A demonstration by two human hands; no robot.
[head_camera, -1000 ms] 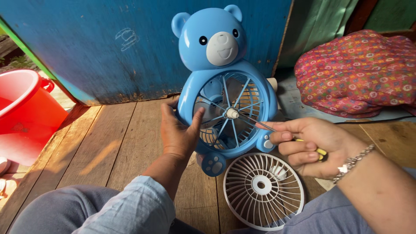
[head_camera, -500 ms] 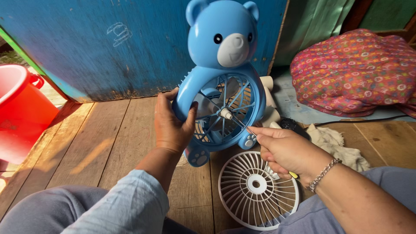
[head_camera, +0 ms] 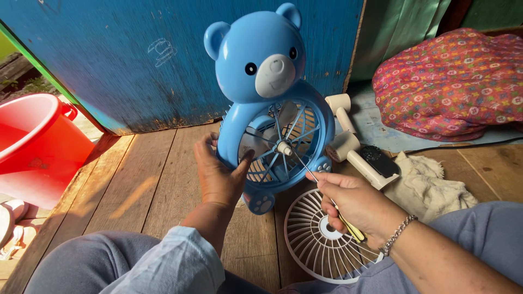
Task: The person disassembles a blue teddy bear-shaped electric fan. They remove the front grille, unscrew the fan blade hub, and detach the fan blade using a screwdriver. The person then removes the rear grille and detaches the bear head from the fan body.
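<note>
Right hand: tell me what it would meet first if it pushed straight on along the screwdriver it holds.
The right hand points its screwdriver up-left; its tip already seems to sit at the white hub of the blue bear fan, so the hub comes first, though depth is hard to judge.

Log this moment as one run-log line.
left hand: steadies bear fan | right hand: screwdriver tip at hub | grille: off, on floor

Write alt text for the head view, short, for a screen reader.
A person's left hand steadies a blue bear-shaped fan upright on a wooden floor, while the right hand puts a thin screwdriver to the hub of its exposed blades. A white fan grille lies flat below; a red bucket stands far left.
</note>
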